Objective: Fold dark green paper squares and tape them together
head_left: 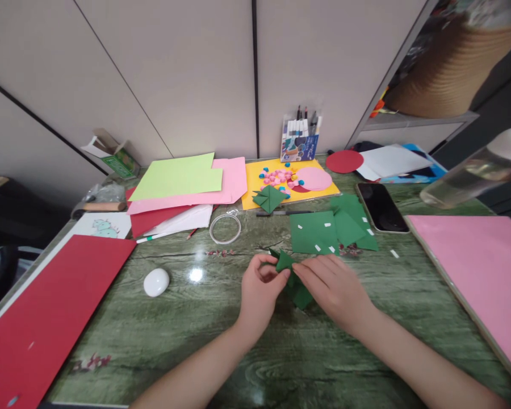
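Observation:
A folded piece of dark green paper (285,261) is held up between my two hands, just above the table. My left hand (262,289) pinches its left side, thumb and index finger curled together. My right hand (334,287) closes on its right side with the fingers pressed together. Below and between the hands lies more green paper (301,294); whether it joins the held piece I cannot tell. A finished-looking green paper fold (269,199) rests farther back. Green paper sheets (313,232) with small white strips on them lie just beyond my right hand.
A tape roll (225,229) and a white rounded object (156,282) are at left. A yellow sheet (250,170) bears pink and blue bits. Around stand a phone (382,207), a pen box (298,139), a bottle (472,167), red paper (63,307) and pink paper (477,267).

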A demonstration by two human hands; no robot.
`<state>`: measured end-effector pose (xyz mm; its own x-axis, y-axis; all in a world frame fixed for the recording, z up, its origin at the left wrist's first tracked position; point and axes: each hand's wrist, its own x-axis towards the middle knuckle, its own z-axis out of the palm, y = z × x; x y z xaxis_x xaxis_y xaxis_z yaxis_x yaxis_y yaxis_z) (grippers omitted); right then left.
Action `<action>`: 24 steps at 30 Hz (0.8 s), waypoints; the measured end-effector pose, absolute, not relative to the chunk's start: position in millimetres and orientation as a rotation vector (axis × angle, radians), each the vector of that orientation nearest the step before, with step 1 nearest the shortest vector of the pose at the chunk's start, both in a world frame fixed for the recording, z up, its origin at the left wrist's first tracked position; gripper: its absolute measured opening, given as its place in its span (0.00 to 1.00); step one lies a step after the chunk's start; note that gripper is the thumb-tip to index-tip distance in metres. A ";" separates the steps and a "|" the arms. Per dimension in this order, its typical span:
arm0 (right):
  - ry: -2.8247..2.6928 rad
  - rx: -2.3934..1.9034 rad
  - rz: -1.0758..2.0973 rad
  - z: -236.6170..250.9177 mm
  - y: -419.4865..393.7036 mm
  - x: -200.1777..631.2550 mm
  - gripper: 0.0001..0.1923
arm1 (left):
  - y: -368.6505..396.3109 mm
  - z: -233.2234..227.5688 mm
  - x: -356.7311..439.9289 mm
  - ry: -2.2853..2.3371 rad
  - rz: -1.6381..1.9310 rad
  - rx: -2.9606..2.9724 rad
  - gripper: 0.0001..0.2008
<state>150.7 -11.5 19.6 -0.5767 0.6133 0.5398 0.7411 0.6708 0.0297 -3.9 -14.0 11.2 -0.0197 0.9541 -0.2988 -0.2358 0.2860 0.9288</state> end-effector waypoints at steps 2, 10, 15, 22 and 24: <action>-2.387 -1.055 -0.326 19.1 -11.5 151.8 0.10 | -13.9 11.0 -3.9 1.202 1.130 0.791 0.15; -2.364 -1.010 -0.320 25.2 -11.3 152.0 0.10 | -14.7 12.5 -4.9 1.210 1.124 0.833 0.13; -2.382 -0.968 -0.384 25.7 -11.3 150.1 0.09 | -14.0 12.7 -4.8 1.232 1.107 0.883 0.13; -2.415 -0.976 -0.454 17.3 -13.7 148.9 0.08 | -11.6 12.5 -5.9 1.224 1.099 0.879 0.13; -2.413 -0.996 -0.443 15.2 -13.9 149.3 0.07 | -11.7 12.4 -6.3 1.224 1.092 0.883 0.13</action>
